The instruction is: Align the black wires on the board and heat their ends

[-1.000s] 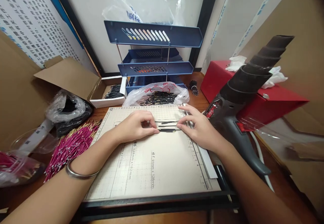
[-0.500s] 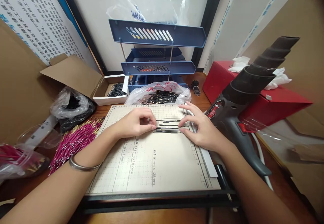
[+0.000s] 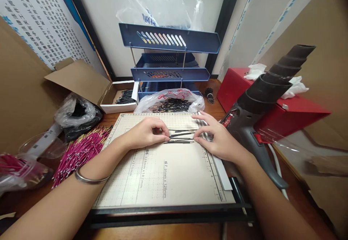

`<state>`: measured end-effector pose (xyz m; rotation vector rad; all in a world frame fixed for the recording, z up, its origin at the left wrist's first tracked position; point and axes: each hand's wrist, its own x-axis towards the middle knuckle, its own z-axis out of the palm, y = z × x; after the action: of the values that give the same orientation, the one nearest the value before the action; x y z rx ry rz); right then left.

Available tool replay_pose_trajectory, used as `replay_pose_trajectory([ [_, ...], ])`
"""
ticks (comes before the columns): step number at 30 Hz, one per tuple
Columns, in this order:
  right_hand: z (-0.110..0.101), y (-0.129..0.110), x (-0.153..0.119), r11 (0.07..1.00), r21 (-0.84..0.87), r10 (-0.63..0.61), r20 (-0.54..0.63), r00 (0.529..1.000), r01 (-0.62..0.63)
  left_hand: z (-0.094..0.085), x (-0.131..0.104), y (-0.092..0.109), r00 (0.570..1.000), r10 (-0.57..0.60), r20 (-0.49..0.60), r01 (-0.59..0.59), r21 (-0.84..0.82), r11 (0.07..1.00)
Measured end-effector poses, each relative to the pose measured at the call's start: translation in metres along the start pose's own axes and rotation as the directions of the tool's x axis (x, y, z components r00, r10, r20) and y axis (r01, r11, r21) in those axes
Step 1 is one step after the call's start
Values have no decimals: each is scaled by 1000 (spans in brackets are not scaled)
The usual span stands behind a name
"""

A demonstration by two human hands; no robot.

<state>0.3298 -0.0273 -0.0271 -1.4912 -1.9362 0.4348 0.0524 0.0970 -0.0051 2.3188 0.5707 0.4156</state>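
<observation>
now | left grip [image 3: 148, 133] pinching black wires [image 3: 181, 135] | right grip [image 3: 217, 137] pinching same wires | on cutting board [image 3: 163, 175]

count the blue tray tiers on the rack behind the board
3, stacked at the back of the desk: top tray, middle tray, bottom tray half hidden behind a plastic bag. Nothing suggests a fourth below.

Left hand [image 3: 145, 133], right hand [image 3: 217, 138] pinch thin black wires [image 3: 181, 135], apparently, on cutting board [image 3: 165, 175].
</observation>
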Motion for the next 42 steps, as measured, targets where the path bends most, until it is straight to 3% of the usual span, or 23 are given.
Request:
replay_pose_trajectory([
  [13,1,-3,0,999,0,34,62,997,-34,2,0,1,999,-3,-39,2,-8,1000],
  [22,7,1,3,1000,16,6,-108,994,-4,5,2,5,988,104,-113,-100,40,994],
  [33,4,-8,5,991,-85,-114,-157,981,101,10,5,5,965,152,-215,-138,77,987],
  [39,-4,-32,18,961,-256,-108,13,994,107,16,7,5,956,148,-253,-137,62,989],
  [42,-14,-43,43,959,-284,-10,50,999,24,15,7,1,925,-15,-380,43,63,997],
])
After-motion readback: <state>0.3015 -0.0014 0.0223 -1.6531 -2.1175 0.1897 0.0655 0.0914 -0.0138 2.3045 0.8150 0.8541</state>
